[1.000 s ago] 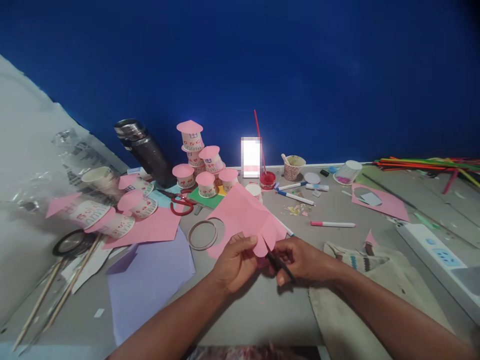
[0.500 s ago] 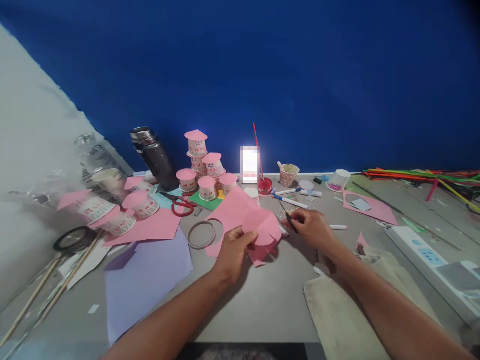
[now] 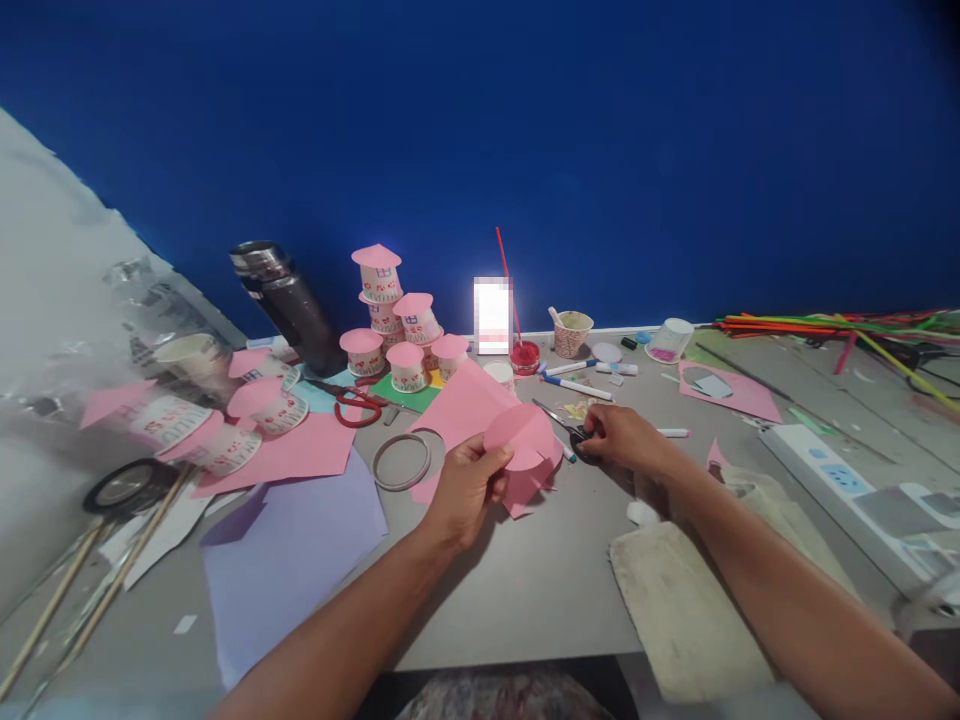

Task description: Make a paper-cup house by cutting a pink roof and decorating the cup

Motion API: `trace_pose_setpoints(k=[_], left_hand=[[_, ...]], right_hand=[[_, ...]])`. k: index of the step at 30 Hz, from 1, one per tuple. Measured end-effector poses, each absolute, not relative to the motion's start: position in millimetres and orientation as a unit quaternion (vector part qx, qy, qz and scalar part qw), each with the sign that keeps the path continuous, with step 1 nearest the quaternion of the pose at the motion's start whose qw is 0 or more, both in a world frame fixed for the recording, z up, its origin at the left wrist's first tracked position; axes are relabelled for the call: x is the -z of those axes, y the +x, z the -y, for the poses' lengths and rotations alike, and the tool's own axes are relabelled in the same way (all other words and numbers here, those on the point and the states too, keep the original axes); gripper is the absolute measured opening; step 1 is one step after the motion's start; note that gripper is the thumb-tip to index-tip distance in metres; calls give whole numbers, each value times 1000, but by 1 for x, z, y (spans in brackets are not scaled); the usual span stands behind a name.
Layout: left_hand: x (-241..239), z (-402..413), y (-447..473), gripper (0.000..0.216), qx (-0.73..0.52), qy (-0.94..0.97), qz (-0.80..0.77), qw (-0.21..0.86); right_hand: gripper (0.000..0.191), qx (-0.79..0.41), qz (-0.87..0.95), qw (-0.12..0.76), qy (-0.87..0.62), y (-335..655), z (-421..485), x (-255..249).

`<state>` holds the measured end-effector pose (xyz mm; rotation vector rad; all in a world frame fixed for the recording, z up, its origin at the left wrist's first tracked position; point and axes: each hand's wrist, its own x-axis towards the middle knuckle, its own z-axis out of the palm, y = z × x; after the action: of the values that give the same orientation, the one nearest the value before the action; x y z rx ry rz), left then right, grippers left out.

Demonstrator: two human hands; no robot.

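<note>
My left hand [image 3: 466,490] pinches a pink paper circle [image 3: 517,436] between thumb and fingers, above the table. A slit shows near the circle's lower right edge. Under it lie a larger pink sheet [image 3: 461,405] and pink scraps, partly covered by the circle. My right hand [image 3: 622,440] is closed on the dark handles of a pair of scissors [image 3: 559,422]. Their blades point up and left, apart from the circle. A marker lies partly hidden between the scissors and the pink paper. Beside my left hand is a roll of tape [image 3: 377,470].
Decorated paper cups with pink roofs [image 3: 409,368] stand at the back left near a dark flask [image 3: 289,305]. Red-handled scissors [image 3: 356,405] and a purple sheet [image 3: 292,570] lie left. A red paint pot [image 3: 524,357] holds a stick. At right are a cloth [image 3: 682,600] and power strip [image 3: 840,490].
The scissors have turned in my right hand, their blades now showing more to the left. My left hand still holds the circle, now tilted differently. The whole view has shifted slightly.
</note>
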<state>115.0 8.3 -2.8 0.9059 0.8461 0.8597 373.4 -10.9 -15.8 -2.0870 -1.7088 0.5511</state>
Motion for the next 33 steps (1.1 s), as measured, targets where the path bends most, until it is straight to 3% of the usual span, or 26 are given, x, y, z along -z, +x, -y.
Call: trace_pose_setpoints(k=[3,8,11,14,24,30,33], left_hand=[[2,-8,113,35,-374,436,-391,719],[0,-5,113,27,-340,515,-419,666],[0,-3,115,25,-325,518,-405,680],[1,-3,114,27,-311,501,-384,711],[9,-2,116,28,-274,504,-393,719],[10,-1,117,29,-259,471,-391,748],[9,3,120,29,-274,424,-374,778]], right_hand=[[6,-201,603,226,-738,371,13,9],[40,-313,577,380,-651,347,25,-1],[27,-359,565,434,-603,335,31,-4],[18,-409,538,431,-598,330,34,-5],[34,-570,435,445,-537,318,37,-1],[45,-557,463,442,-529,311,43,-2],[41,-504,510,423,-554,304,46,1]])
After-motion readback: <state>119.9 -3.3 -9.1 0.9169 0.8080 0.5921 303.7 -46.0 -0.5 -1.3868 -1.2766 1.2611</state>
